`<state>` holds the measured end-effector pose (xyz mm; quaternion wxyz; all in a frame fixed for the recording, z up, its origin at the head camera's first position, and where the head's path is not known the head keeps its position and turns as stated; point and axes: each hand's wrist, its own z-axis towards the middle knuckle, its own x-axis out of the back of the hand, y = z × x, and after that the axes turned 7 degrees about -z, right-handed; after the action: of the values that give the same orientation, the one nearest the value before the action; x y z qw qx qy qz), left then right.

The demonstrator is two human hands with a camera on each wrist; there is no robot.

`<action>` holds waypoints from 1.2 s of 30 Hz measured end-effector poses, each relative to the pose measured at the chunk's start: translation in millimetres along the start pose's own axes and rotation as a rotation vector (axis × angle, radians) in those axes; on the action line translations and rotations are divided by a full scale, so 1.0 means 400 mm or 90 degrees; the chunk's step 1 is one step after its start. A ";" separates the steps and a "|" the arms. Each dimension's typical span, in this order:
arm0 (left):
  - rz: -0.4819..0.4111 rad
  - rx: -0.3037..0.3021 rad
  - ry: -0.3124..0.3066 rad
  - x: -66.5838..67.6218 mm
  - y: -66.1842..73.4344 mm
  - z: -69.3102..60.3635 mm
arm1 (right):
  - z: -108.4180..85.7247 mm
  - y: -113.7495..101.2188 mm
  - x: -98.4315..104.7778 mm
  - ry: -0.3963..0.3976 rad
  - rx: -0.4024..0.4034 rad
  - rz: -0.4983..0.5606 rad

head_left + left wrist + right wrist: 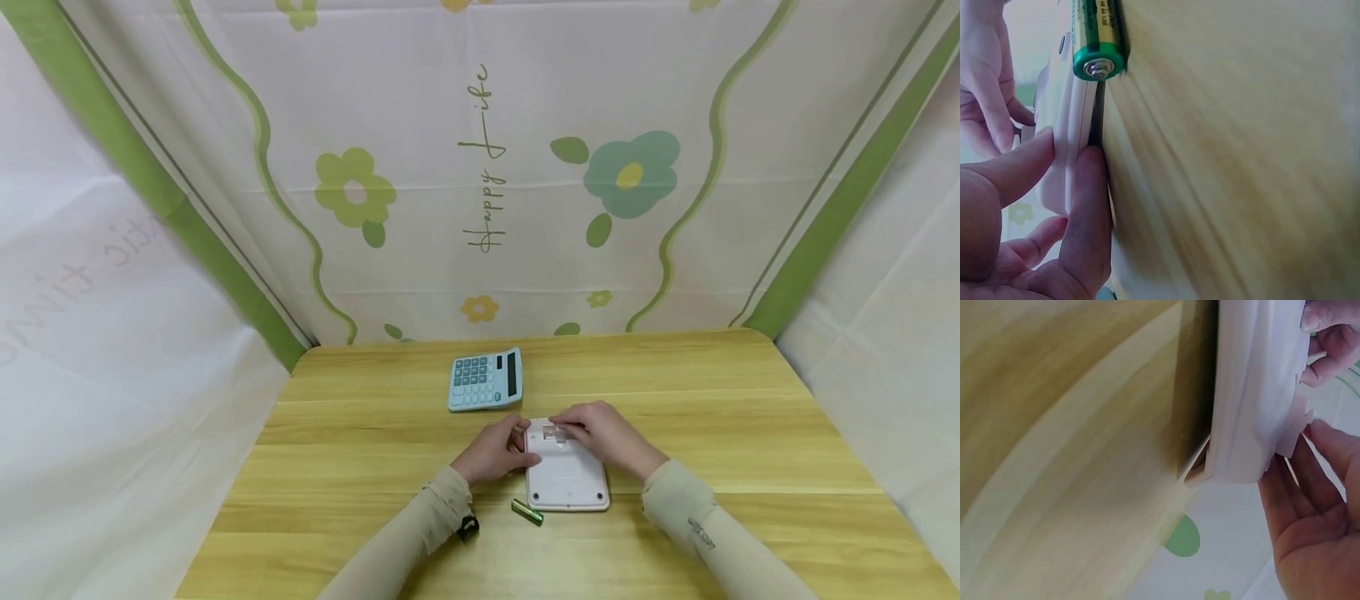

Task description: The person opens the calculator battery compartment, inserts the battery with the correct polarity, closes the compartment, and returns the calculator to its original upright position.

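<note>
A pale device [567,479] lies back side up on the table, with a small compartment near its far edge. My left hand [491,451] grips its left edge, thumb on top and fingers at the side, as the left wrist view shows [1079,250]. My right hand [611,435] pinches a small pale cover [1291,428] between thumb and fingers, tilted up at the compartment. Just left of the device's near corner lies a green battery [527,512], also large in the left wrist view [1097,47].
A light blue calculator [472,387] rests further back on the wooden table [360,450], keys up. Behind the table hangs a white cloth [420,167] with printed flowers, and more cloth stands at both sides. A black item [467,527] is by the left sleeve.
</note>
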<state>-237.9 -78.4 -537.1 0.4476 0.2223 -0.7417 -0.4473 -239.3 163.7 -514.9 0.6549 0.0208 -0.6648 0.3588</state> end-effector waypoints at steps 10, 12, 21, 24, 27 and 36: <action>-0.006 0.000 0.001 -0.001 -0.001 0.000 | -0.004 0.009 0.001 0.000 0.062 -0.016; -0.007 -0.002 0.000 -0.002 -0.001 0.000 | -0.005 0.006 0.001 -0.002 0.070 -0.024; -0.005 0.000 0.002 -0.005 0.001 -0.003 | -0.013 0.005 -0.006 0.022 0.098 -0.036; -0.006 -0.002 0.001 -0.005 0.001 -0.003 | -0.015 0.010 -0.006 0.030 0.096 -0.013; -0.008 -0.002 0.002 -0.004 -0.002 -0.001 | -0.016 0.009 -0.001 0.039 0.092 0.004; -0.003 0.002 0.002 -0.004 -0.007 0.002 | -0.019 0.006 0.012 0.081 0.044 0.022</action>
<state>-238.0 -78.4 -540.2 0.4473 0.2253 -0.7412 -0.4469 -234.7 171.4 -512.6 0.6882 0.0090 -0.6095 0.3935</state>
